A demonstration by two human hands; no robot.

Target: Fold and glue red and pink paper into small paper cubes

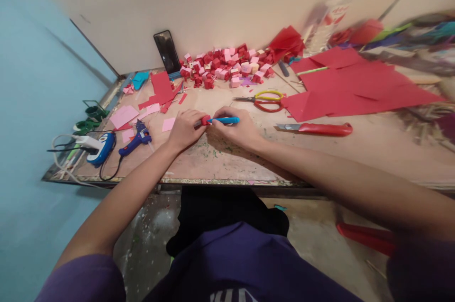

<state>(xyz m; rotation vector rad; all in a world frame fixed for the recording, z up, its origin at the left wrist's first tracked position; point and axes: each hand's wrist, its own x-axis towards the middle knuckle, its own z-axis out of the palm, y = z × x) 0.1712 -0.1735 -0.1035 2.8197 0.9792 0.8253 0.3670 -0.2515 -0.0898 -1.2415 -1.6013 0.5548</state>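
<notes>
Close to the middle of the table, my left hand (187, 129) is closed on a small red paper piece (205, 120). My right hand (239, 130) grips a blue pen (230, 120), its tip against or very near the red piece. Fingers hide part of both. Beyond my hands lies a heap of small red and pink folded paper boxes (227, 66). Scissors (265, 99) with one yellow and one red handle rest past my right hand, and a red-handled knife (325, 129) lies to its right.
At the left are a blue glue gun (137, 138), a power strip (102, 149) with cords and pink paper scraps (123, 116). A phone (167, 50) leans on the wall. Red paper sheets (359, 88) and a clear plastic bottle (325, 22) are at the right.
</notes>
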